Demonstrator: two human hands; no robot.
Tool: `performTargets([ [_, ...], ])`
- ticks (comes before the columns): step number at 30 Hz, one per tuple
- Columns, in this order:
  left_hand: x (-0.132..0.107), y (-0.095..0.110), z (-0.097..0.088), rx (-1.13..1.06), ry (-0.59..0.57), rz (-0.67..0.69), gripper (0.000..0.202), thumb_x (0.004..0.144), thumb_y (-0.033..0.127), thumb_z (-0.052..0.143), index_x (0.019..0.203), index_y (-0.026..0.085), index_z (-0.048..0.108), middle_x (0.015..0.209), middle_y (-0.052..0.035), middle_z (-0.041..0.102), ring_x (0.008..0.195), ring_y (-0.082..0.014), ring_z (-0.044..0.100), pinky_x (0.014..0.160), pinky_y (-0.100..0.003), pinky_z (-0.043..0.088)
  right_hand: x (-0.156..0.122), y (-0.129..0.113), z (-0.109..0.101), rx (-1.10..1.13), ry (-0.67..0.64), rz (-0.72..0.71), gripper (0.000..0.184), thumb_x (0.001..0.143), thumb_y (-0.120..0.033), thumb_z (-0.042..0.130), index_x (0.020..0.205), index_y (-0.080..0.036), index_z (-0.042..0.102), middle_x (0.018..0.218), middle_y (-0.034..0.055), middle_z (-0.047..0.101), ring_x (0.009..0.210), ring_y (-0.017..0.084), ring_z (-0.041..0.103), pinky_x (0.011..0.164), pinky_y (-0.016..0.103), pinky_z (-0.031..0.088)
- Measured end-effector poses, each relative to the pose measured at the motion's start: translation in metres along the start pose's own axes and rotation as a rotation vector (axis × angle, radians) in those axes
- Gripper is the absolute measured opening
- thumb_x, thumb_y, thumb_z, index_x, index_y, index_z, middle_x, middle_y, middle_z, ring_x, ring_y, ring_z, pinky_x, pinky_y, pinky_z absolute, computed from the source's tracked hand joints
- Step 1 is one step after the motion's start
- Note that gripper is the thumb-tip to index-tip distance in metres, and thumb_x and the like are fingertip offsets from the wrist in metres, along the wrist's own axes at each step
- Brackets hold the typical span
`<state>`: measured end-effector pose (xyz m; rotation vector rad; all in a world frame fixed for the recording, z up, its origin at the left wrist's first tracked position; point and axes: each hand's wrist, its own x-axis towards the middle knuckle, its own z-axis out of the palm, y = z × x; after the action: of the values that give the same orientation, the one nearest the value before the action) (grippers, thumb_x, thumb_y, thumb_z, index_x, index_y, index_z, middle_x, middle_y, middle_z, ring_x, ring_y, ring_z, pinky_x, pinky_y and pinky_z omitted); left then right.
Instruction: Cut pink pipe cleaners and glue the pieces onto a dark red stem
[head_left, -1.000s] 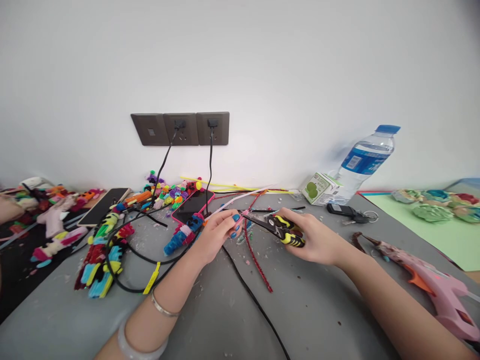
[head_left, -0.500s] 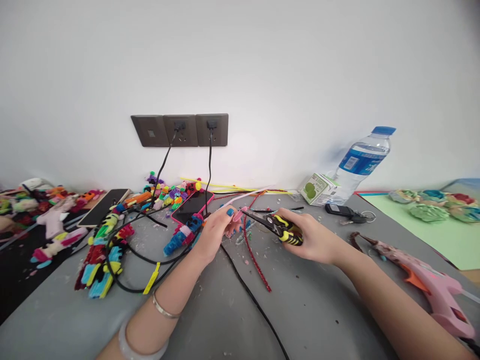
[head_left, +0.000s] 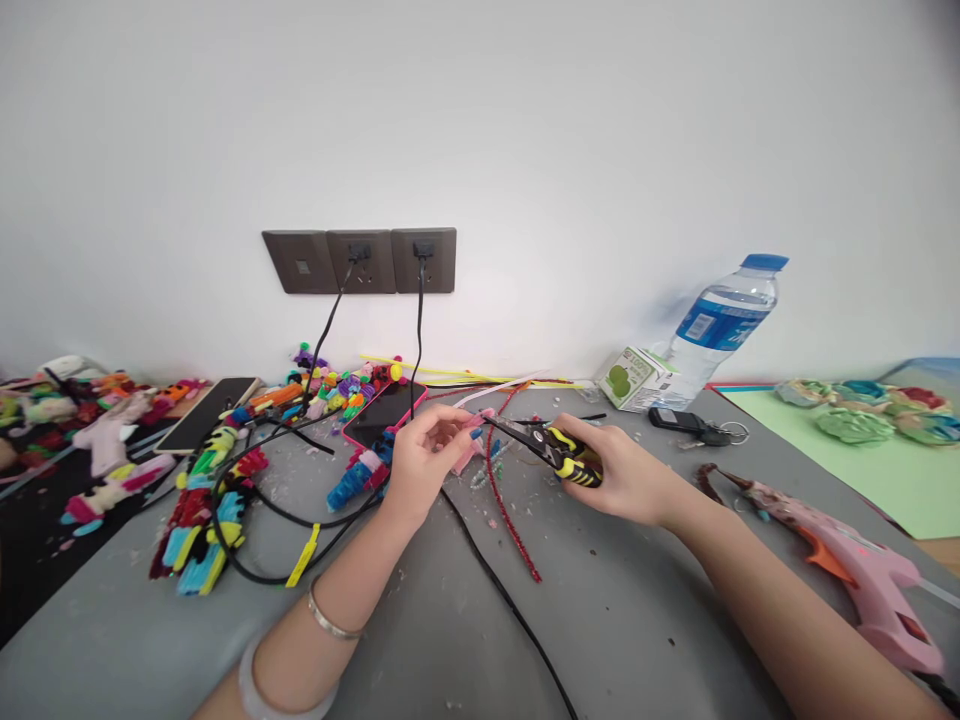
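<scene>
My left hand [head_left: 427, 455] pinches a small pink pipe-cleaner piece [head_left: 472, 440] above the grey table [head_left: 450, 620], fingers closed round it. My right hand [head_left: 626, 475] grips black-and-yellow pliers [head_left: 559, 452], whose jaws point left at the pink piece and touch its top. A pale pink pipe cleaner [head_left: 495, 388] runs up and right from the piece. A red pipe cleaner [head_left: 506, 500] lies on the table under both hands.
A pink glue gun [head_left: 847, 565] lies at the right. Water bottle [head_left: 724, 320], small carton [head_left: 634, 377] and keys [head_left: 694, 425] stand behind. A pink-cased phone [head_left: 386, 410], black cables [head_left: 495, 580] and colourful pipe-cleaner figures [head_left: 210, 510] crowd the left. Green sheet [head_left: 892, 470] far right.
The pink piece has been drawn in closer to my left fingers, which have curled more tightly. The pliers have shifted slightly left toward it.
</scene>
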<state>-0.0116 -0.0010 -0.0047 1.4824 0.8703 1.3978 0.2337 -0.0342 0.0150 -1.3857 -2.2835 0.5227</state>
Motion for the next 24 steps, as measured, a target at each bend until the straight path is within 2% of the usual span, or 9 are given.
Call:
performTargets([
  [4, -0.0003, 0.0023, -0.0007, 0.045, 0.035, 0.017, 0.009, 0.078, 0.025, 0.07, 0.082, 0.018, 0.075, 0.076, -0.0035, 0.069, 0.071, -0.0156, 0.06, 0.066, -0.026, 0.047, 0.0008, -0.0002, 0.0, -0.012, 0.001, -0.014, 0.024, 0.07, -0.018, 0.054, 0.087, -0.025, 0.038, 0.064, -0.006, 0.046, 0.051, 0.012, 0.041, 0.05, 0.024, 0.027],
  [8, -0.0005, 0.0033, -0.0014, 0.06, 0.057, 0.027, 0.009, 0.078, 0.024, 0.068, 0.08, 0.018, 0.075, 0.071, -0.0019, 0.067, 0.064, -0.0133, 0.057, 0.061, -0.024, 0.046, 0.0009, 0.002, 0.0012, -0.065, 0.007, -0.028, 0.026, 0.07, -0.018, 0.054, 0.089, -0.025, 0.039, 0.067, -0.0049, 0.048, 0.054, 0.013, 0.043, 0.052, 0.024, 0.031],
  [16, 0.001, 0.0043, -0.0007, 0.016, 0.099, -0.043, 0.009, 0.075, 0.023, 0.07, 0.08, 0.017, 0.073, 0.077, -0.003, 0.071, 0.063, -0.0123, 0.06, 0.063, -0.024, 0.049, 0.0009, 0.0067, 0.003, -0.095, 0.025, -0.029, 0.027, 0.072, -0.018, 0.054, 0.094, -0.024, 0.04, 0.073, -0.0022, 0.056, 0.06, 0.016, 0.05, 0.056, 0.025, 0.034],
  [24, 0.0008, 0.0036, -0.0009, 0.04, 0.098, -0.038, 0.01, 0.075, 0.025, 0.07, 0.079, 0.017, 0.074, 0.079, -0.0039, 0.072, 0.069, -0.014, 0.061, 0.063, -0.024, 0.048, 0.0011, 0.0028, 0.001, -0.076, 0.021, -0.04, 0.024, 0.072, -0.018, 0.054, 0.091, -0.024, 0.04, 0.069, -0.0033, 0.055, 0.055, 0.014, 0.048, 0.054, 0.025, 0.031],
])
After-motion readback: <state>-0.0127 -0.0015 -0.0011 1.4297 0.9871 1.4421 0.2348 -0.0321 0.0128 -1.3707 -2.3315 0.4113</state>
